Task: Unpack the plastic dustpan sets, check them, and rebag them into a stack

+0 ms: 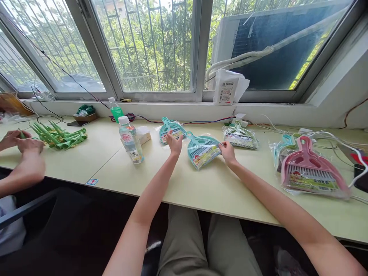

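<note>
A teal dustpan and brush set (202, 150) in clear wrapping is tilted over the table in front of me, its handle toward the upper left. My right hand (228, 153) pinches its right edge. My left hand (174, 144), thumb and fingers apart, is just left of that set's handle. Behind my left fingers lies another wrapped teal dustpan and brush set (169, 126), partly covered by them; whether they touch it I cannot tell. A third wrapped set, pale green (240, 136), rests farther back to the right.
Pink wrapped dustpan sets (312, 170) are at the right beside white cables (339, 136). Two bottles, one clear (132, 143) and one green-labelled (115, 110), stand left of centre near a tissue pack (143, 135). Another person's hands (27, 142) work beside green strips (61, 137).
</note>
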`<act>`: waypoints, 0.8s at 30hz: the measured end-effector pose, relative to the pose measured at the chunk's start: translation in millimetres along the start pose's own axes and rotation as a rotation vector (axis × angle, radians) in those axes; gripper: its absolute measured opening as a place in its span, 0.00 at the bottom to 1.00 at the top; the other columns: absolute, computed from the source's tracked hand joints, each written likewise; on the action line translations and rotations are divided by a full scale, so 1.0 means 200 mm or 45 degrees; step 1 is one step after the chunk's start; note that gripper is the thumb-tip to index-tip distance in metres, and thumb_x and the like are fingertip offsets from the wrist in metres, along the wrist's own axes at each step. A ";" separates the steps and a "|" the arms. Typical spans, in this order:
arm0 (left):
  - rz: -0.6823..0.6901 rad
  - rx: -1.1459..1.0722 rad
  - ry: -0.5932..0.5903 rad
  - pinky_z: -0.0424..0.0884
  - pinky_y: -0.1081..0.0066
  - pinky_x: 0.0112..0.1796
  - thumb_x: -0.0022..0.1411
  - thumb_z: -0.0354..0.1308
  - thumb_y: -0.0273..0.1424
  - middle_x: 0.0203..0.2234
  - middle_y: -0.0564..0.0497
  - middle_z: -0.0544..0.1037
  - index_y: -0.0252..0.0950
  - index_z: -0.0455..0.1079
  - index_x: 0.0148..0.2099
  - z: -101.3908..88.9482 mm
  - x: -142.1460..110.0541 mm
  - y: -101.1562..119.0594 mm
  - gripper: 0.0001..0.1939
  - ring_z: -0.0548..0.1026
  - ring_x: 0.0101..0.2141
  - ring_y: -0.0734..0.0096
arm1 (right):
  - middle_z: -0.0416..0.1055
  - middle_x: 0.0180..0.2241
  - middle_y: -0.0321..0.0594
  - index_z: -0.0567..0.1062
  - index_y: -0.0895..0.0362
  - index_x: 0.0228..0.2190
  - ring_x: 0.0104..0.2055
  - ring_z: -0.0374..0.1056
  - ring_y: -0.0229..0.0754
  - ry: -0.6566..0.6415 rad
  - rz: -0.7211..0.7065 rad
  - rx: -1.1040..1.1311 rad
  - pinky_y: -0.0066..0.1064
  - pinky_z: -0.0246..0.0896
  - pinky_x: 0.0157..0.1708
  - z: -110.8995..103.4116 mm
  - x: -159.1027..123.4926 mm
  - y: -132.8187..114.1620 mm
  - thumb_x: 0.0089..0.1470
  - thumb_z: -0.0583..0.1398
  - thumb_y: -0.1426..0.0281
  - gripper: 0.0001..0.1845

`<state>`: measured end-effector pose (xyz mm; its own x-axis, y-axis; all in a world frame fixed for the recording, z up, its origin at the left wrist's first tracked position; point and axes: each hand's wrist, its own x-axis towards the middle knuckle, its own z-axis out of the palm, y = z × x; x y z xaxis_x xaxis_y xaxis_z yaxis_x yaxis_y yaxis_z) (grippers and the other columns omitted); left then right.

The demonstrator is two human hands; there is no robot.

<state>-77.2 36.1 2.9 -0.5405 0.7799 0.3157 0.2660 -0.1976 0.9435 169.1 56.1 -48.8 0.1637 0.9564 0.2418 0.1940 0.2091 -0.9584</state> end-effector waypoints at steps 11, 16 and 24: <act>-0.440 -0.360 -1.154 0.72 0.72 0.28 0.61 0.54 0.53 0.32 0.46 0.80 0.35 0.69 0.48 0.09 -0.09 -0.03 0.26 0.76 0.26 0.70 | 0.68 0.34 0.34 0.63 0.51 0.32 0.37 0.68 0.38 0.138 0.067 0.260 0.28 0.68 0.33 -0.15 0.02 -0.01 0.50 0.62 0.54 0.17; -0.380 -0.293 -0.984 0.69 0.77 0.26 0.57 0.63 0.38 0.28 0.51 0.78 0.35 0.69 0.42 0.08 -0.09 -0.08 0.14 0.75 0.24 0.76 | 0.71 0.46 0.44 0.67 0.51 0.41 0.49 0.68 0.48 -0.075 -0.173 -0.061 0.41 0.68 0.46 -0.18 -0.03 -0.06 0.50 0.64 0.53 0.22; -0.304 -0.408 -0.914 0.72 0.74 0.29 0.57 0.63 0.35 0.32 0.53 0.77 0.35 0.62 0.49 0.09 -0.09 -0.08 0.20 0.74 0.23 0.78 | 0.74 0.33 0.44 0.71 0.53 0.31 0.37 0.71 0.50 -0.169 -0.351 -0.325 0.50 0.62 0.50 -0.10 -0.15 -0.13 0.58 0.59 0.59 0.10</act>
<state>-57.2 35.2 -20.1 0.1174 0.9910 0.0638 -0.0911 -0.0532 0.9944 177.6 18.4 -27.7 -0.0516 0.8930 0.4471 0.4503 0.4204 -0.7877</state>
